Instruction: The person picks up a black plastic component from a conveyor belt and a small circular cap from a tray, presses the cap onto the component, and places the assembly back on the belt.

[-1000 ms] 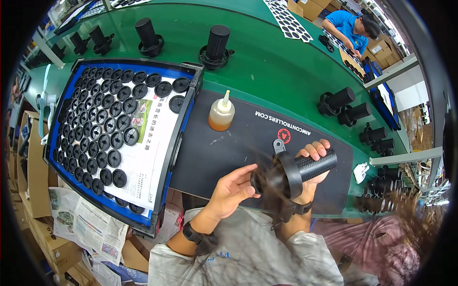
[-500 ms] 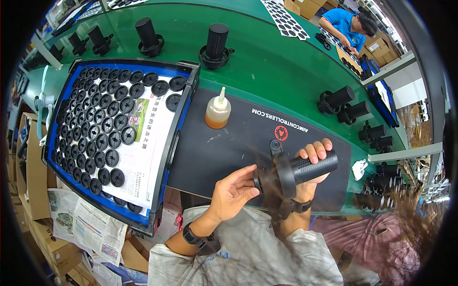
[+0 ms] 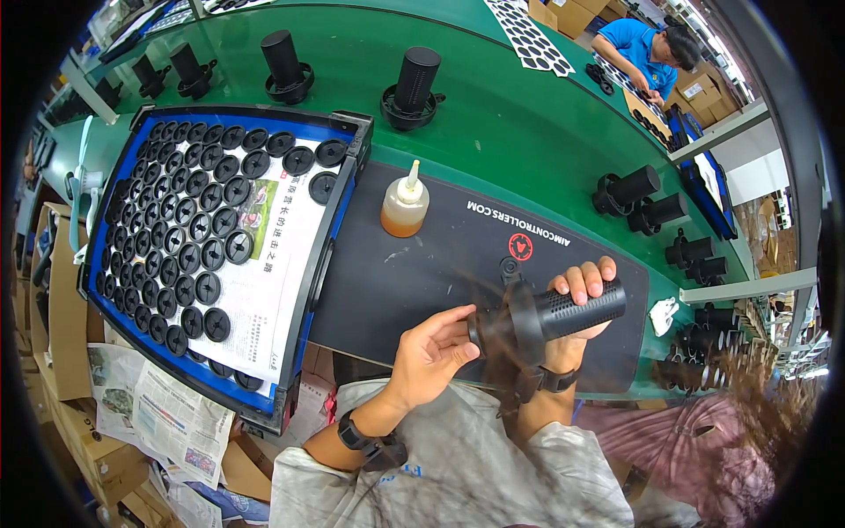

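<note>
My right hand [image 3: 582, 286] is closed around a black perforated cylinder [image 3: 584, 310], which lies nearly level over the dark mat. A wide black collar [image 3: 526, 324] with a small looped tab [image 3: 510, 268] surrounds its left end. At that end, my left hand [image 3: 429, 354] pinches a round black disc [image 3: 476, 332] between thumb and fingers, edge-on to the view. Blurred hair strands cover the gap, so whether disc and cylinder touch I cannot tell. Beyond my left hand stands a squeeze bottle [image 3: 405, 209] of amber liquid with a pointed nozzle.
At left, a blue-lined tray [image 3: 321, 264] holds many black discs on newspaper. Similar cylinder assemblies stand along the green bench [image 3: 502, 114], including one [image 3: 414, 88] behind the bottle. A crumpled white tissue [image 3: 664, 315] lies at right. A person in blue [image 3: 641, 55] works across the bench.
The whole view has shifted slightly. The disc in my left hand is tilted a little differently at the cylinder's left end; both hands keep their holds.
</note>
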Demonstrator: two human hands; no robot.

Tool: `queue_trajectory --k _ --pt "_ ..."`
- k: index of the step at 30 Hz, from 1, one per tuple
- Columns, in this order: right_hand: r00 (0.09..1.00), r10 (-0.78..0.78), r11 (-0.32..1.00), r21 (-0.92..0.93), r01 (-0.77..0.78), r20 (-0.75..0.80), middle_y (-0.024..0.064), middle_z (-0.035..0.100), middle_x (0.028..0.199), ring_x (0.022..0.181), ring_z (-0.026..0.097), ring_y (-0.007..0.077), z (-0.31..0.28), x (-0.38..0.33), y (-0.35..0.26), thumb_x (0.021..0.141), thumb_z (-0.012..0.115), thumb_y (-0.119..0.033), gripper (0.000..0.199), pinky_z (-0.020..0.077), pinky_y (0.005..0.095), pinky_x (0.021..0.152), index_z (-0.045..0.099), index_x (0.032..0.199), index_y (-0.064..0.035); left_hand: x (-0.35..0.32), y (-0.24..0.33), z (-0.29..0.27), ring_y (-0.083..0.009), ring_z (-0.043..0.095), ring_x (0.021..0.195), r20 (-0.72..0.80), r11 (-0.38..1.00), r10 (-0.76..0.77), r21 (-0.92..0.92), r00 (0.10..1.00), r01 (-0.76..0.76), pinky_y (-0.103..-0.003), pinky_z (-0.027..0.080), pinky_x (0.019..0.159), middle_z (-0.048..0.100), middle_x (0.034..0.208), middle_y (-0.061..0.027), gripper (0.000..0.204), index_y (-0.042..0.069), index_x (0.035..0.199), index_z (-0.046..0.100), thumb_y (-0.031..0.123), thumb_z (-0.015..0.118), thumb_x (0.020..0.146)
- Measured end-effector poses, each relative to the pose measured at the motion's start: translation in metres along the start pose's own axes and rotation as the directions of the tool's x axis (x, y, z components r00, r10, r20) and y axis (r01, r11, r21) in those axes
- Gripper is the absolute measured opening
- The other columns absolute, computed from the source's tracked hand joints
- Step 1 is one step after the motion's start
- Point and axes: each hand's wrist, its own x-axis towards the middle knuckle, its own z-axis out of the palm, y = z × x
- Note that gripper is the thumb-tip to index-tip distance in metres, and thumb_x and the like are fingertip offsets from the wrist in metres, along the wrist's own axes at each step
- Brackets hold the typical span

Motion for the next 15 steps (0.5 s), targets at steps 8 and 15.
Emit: queue_trajectory --k 8,15 --pt "0.997 0.063 0.989 -0.128 -0.069 -0.05 0.0057 0.054 0.084 0.071 0.049 0.0201 0.012 0.006 -0.002 0.087 0.057 -0.027 0.025 0.0426 0.0401 0.078 0.05 0.103 -0.0082 -0.011 0.015 -0.006 -0.0169 0.06 0.097 -0.141 0.97 -0.215 -0.149 0.966 0.194 -0.03 0.051 0.083 0.061 0.115 -0.015 0.057 -0.002 0.132 0.045 0.006 0.071 0.082" --pt "0.949 0.271 0.447 -0.852 -0.273 -0.162 0.0174 0.057 0.081 0.076 0.057 0.027 0.002 -0.003 -0.053 0.08 0.048 -0.04 0.048 0.0471 0.04 0.072 0.051 0.096 0.0049 -0.098 0.134 -0.078 -0.025 0.06 0.104 0.268 0.861 -0.068 0.502 0.961 -0.079 -0.032 0.047 0.087 0.063 0.113 -0.0134 0.045 0.0 0.115 0.06 0.023 0.074 0.079"
